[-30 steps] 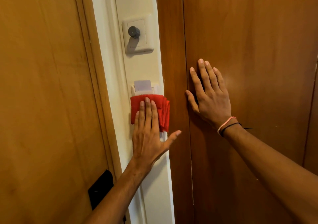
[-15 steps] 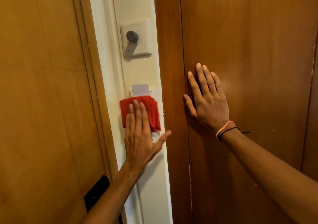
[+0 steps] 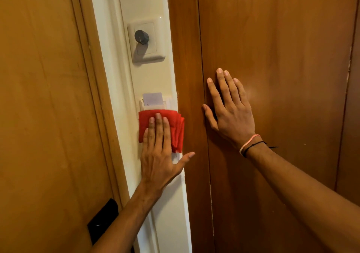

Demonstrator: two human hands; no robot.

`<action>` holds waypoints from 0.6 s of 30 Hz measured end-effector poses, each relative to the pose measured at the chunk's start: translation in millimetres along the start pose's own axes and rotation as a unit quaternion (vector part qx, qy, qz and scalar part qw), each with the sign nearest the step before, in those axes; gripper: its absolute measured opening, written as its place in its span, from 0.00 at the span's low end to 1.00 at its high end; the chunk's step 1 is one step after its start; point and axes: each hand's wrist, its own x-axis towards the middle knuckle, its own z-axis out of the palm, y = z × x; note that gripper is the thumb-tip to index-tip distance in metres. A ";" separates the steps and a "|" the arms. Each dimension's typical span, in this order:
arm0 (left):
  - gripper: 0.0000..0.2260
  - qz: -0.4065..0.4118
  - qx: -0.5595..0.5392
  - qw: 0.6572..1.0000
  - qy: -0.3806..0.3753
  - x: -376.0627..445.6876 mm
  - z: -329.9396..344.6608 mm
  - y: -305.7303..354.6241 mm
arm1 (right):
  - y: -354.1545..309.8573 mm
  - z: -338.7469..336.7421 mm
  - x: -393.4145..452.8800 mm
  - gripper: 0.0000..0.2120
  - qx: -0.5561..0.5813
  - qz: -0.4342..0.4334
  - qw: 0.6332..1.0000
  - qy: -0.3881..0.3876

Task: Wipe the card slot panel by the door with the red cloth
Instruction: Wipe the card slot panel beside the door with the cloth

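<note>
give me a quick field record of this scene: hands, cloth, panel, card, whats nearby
left hand: flat, pressing the red cloth against the wall
right hand: flat on the wooden panel, empty
red cloth: folded, covering most of the card slot panel
card slot panel: only its top edge shows above the cloth
card: white, standing in the slot
dial switch: on the wall above, untouched
wristbands: on the right wrist
</note>
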 end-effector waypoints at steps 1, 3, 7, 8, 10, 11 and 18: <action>0.47 0.015 0.007 1.000 -0.006 -0.5 -0.2 -2.7 | 0.0 -0.1 0.0 0.31 -0.001 0.001 1.000 0.000; 0.46 -0.035 -0.020 0.999 -0.001 1.3 -2.9 -7.5 | 0.1 -0.2 0.0 0.31 0.000 0.001 1.000 0.000; 0.47 0.012 0.010 1.000 -0.014 2.8 -5.3 -10.9 | 0.2 -0.8 0.6 0.32 -0.002 0.003 1.000 -0.004; 0.47 -0.002 0.001 1.000 -0.011 4.5 -6.6 -11.7 | 0.6 -1.3 0.5 0.32 -0.004 0.002 1.000 -0.005; 0.46 -0.062 -0.026 0.998 -0.001 9.5 -10.5 -10.7 | 0.4 -1.7 0.2 0.32 -0.005 0.001 1.000 -0.002; 0.47 -0.052 -0.017 0.999 -0.002 8.8 -11.0 -9.9 | -0.2 -1.4 0.2 0.31 -0.003 0.001 1.000 0.001; 0.46 -0.046 -0.018 0.999 0.005 4.9 -8.7 1.2 | -0.1 -2.9 0.3 0.31 0.002 0.004 1.000 -0.002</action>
